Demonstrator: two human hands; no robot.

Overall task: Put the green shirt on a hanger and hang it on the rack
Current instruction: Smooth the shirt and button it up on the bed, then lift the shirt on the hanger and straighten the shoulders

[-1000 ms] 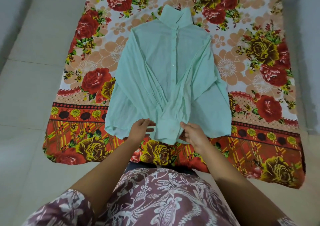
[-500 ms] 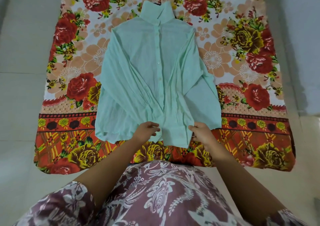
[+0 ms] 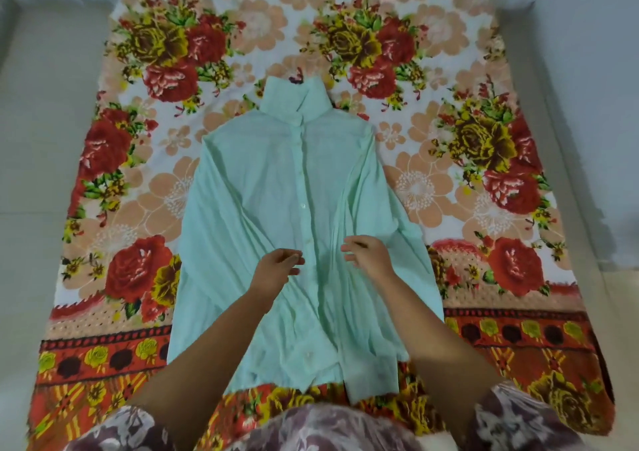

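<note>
1. A view from a head-worn camera looks down at a green shirt (image 3: 276, 187) lying flat, front side up, on a floral sheet (image 3: 484, 139) that is spread over a pale floor (image 3: 52, 104).
2. The shirt's collar (image 3: 294, 101) points away from the person and its hem lies nearest to them. A row of buttons (image 3: 303, 205) runs down the middle and looks fastened. One cuff (image 3: 375, 378) lies over the hem, right of centre.
3. Both bare forearms reach out over the lower half of the shirt. The left hand (image 3: 276, 270) is just left of the button row and the right hand (image 3: 370, 257) just right of it, with a gap between them.
4. The fingers of each hand are loosely curled and point toward the other hand. No fabric shows between the fingers, so neither hand seems to be holding anything. The picture is slightly blurred, and I cannot tell whether the fingertips touch the cloth.
5. Patterned clothing (image 3: 311, 430) in maroon and white, worn by the person, fills the bottom edge.
6. No hanger and no rack are in view.
7. The task appears to be at its very start. The shirt is laid out but not lifted. Fetching a hanger, fitting it into the shoulders and carrying the shirt to the rack are all left to do.
</note>
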